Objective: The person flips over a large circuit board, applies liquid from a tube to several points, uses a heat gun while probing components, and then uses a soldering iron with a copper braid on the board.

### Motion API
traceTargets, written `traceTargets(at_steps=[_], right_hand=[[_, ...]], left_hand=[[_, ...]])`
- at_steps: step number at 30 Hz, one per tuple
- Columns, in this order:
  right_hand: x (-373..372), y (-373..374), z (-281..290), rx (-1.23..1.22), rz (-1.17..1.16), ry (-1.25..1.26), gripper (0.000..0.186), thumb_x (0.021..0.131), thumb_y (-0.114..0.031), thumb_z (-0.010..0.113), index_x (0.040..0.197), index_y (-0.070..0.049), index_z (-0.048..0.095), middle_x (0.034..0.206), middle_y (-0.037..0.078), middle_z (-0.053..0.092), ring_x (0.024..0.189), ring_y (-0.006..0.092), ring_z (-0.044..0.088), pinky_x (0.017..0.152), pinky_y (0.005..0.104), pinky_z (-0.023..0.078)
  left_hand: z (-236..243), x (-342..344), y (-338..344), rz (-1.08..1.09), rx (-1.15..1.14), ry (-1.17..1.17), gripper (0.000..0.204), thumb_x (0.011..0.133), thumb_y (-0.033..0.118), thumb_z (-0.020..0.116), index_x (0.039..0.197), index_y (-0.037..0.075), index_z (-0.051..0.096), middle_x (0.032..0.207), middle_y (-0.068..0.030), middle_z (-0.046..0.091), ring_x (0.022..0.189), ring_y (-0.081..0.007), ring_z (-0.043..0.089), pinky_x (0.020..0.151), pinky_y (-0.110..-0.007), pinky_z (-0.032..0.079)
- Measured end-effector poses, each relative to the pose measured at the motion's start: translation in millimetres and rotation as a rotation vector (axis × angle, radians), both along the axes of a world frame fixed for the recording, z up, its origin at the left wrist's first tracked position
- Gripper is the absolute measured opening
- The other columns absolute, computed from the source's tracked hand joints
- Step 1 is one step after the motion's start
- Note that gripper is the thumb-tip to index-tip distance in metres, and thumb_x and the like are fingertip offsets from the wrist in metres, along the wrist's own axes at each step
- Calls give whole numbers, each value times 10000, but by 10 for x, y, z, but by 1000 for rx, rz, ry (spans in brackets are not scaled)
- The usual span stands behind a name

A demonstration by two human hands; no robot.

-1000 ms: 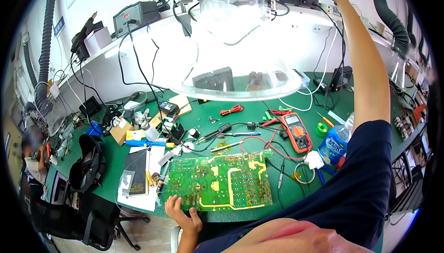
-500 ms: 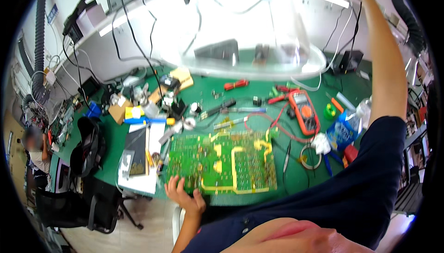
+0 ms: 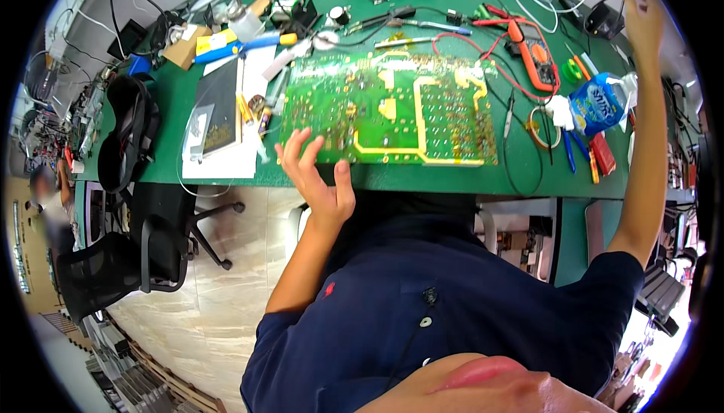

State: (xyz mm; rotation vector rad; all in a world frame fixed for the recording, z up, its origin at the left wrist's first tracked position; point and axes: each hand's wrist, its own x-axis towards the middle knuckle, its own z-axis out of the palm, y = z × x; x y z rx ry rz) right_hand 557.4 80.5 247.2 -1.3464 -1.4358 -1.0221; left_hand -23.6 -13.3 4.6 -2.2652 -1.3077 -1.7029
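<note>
A large green circuit board (image 3: pixel 317 104) with yellow tracks lies on the bench in front of me. My left hand (image 3: pixel 320 183) is at its lower left corner, fingers spread and thumb apart; it holds nothing, and I cannot tell whether the fingertips touch the board. My right arm reaches far out to the right. My right hand (image 3: pixel 643 17) is up by the bench's back right, its fingers closed beside a thin dark cord; what they hold is too small to make out. Below it are a black adapter (image 3: pixel 603 21) and a blue plastic packet (image 3: pixel 596 105).
A red multimeter (image 3: pixel 537 58) with leads lies right of the board. Blue-handled pliers (image 3: pixel 573 149) and a red block (image 3: pixel 602 153) are near the front right. Left stand white paper (image 3: pixel 226 164), a dark flat panel (image 3: pixel 214 119), a black bag (image 3: pixel 128 134) and an office chair (image 3: pixel 162 254).
The view has tipped downward, and the bright clear plastic hood over the bench has left it. My right hand appears lower now. The left hand's fingers are more spread at the board's corner.
</note>
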Motion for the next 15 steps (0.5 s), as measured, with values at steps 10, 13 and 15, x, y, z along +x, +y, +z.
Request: traceTargets(at_steps=[10,13,15], right_hand=[[-1845,-861,-1204,-927,77,277,260,938,-241,636,1021,2,676,772,95,669,703,142,603,672,304,477],[-1873,-562,-1301,-918,148,324,273,928,-247,653,993,16,688,765,85,683,690,130,613,662,279,476],[-1775,-183,-1344,-998,350,508,295,945,-259,639,1053,11,689,821,70,703,721,115,617,670,264,484]], left_hand=[[243,-901,378,171,-223,3,318,914,91,616,1221,10,596,1224,-186,563,1163,-346,533,1001,-429,415],[238,-1140,470,170,-319,5,282,929,104,605,1194,7,620,1168,-184,585,1097,-341,569,953,-410,444],[242,-1201,497,146,-389,9,260,931,103,603,1168,0,633,1133,-185,598,1060,-342,587,933,-407,452]])
